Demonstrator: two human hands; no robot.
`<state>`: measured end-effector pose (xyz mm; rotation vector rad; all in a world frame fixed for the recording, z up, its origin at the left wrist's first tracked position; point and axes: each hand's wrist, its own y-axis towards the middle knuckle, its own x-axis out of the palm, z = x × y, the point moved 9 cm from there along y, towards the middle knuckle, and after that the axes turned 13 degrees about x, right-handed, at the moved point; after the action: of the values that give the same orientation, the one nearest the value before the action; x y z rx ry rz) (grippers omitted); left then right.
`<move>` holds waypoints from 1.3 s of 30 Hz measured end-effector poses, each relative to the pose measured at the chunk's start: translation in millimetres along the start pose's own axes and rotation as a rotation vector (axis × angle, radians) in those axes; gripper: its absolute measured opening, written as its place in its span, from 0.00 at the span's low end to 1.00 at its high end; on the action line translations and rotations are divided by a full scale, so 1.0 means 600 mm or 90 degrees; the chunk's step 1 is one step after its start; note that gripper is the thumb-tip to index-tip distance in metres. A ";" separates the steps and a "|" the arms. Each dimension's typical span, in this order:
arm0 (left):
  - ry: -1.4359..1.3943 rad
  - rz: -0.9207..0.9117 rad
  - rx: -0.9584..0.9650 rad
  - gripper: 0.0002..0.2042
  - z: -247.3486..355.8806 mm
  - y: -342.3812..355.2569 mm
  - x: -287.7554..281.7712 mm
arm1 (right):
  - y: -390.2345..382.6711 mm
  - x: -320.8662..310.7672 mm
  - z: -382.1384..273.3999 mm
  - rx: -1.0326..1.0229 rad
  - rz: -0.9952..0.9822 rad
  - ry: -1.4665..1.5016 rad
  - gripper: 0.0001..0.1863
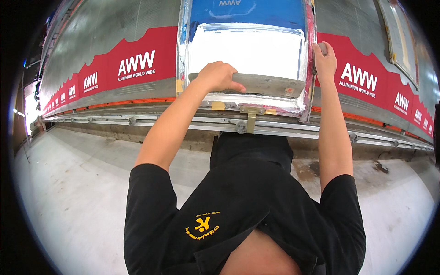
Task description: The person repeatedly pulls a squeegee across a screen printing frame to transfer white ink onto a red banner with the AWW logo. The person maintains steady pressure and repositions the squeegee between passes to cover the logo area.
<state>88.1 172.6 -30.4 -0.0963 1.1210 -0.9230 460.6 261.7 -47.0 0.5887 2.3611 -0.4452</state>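
Note:
In front of me lies a screen-printing frame (309, 50) with blue mesh (247, 13) at its far part and a broad area of white ink (247, 48). A wide grey squeegee (270, 85) lies across the near part of the screen, along the ink's edge. My left hand (217, 77) grips the squeegee left of its middle, the thumb toward me and the other fingers mostly hidden. At the frame's right side my right hand (325, 57) is closed against the edge, fingers curled, with the thumb side along the rim.
Under the frame a long grey printing table with red printed bands (146, 59) runs left and right. A metal rail (183, 123) follows its near edge, and a bracket (250, 120) on the frame meets it. Another frame (403, 46) stands at the far right. Pale floor (82, 183) lies below.

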 end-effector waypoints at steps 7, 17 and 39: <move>-0.010 0.065 0.010 0.41 -0.036 -0.020 -0.098 | -0.037 0.023 -0.005 0.051 -0.016 0.009 0.31; 0.176 0.343 0.126 0.23 -0.148 0.120 -0.258 | -0.022 0.072 -0.030 0.053 -0.004 0.007 0.30; 0.126 0.164 -0.095 0.30 -0.168 -0.014 -0.105 | -0.154 0.128 -0.180 -0.446 -0.126 -0.403 0.23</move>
<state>-5.1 246.8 -28.3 0.0180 1.3503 -0.6273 304.6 255.8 -5.0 -0.1114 1.7847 0.1224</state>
